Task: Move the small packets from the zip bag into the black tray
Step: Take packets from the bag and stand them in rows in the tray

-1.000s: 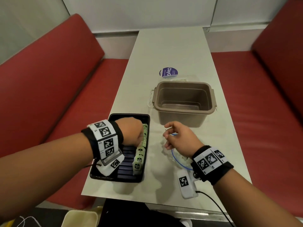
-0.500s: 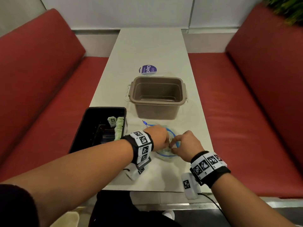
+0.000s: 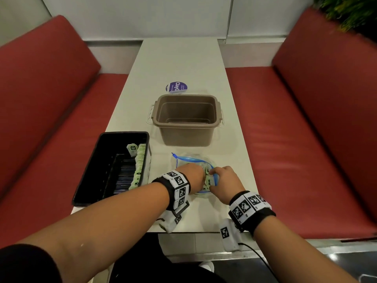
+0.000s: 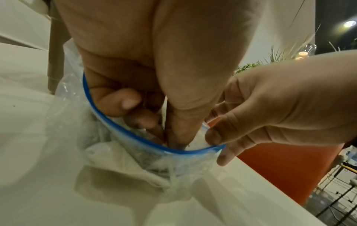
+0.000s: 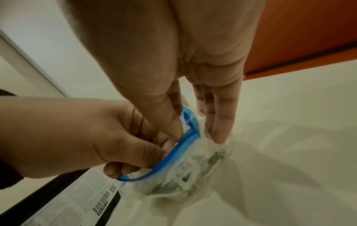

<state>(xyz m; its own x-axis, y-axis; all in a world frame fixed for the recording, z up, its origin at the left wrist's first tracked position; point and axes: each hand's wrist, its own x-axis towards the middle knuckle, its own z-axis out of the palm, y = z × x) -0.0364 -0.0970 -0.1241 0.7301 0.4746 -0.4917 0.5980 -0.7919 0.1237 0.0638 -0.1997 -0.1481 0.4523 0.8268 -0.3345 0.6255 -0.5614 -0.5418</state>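
Nearest the person, both hands met at the zip bag (image 3: pixel 192 160), which lay on the pale bench (image 3: pixel 179 64) close to its near edge. The left hand (image 3: pixel 190 176) reached down into the bag's mouth with its fingers (image 4: pixel 123 102) curled together inside the blue zip rim; whether they had closed on a packet could not be told. The right hand (image 3: pixel 225 181) pinched the blue rim between thumb and forefinger and held the mouth apart, while its other fingers (image 5: pixel 222 122) pressed straight against the clear plastic on the outside. Small pale-green packets (image 3: pixel 208 180) showed between the two hands, bunched in the bag. Both wrists wore black bands with white coded markers.

Just to the left of the bag stood the black tray (image 3: pixel 91 174), lengthwise on the bench, its near corner close to the bench edge. A row of green packets (image 3: pixel 139 166) stood along its right wall, and one single packet (image 3: pixel 132 149) stood at the far end of that row.

Beyond the bag sat a brown tub (image 3: pixel 186 121), open at the top. Behind it lay a round purple and white label (image 3: pixel 176 87). Red seats (image 3: pixel 306 139) ran along both sides of the bench.
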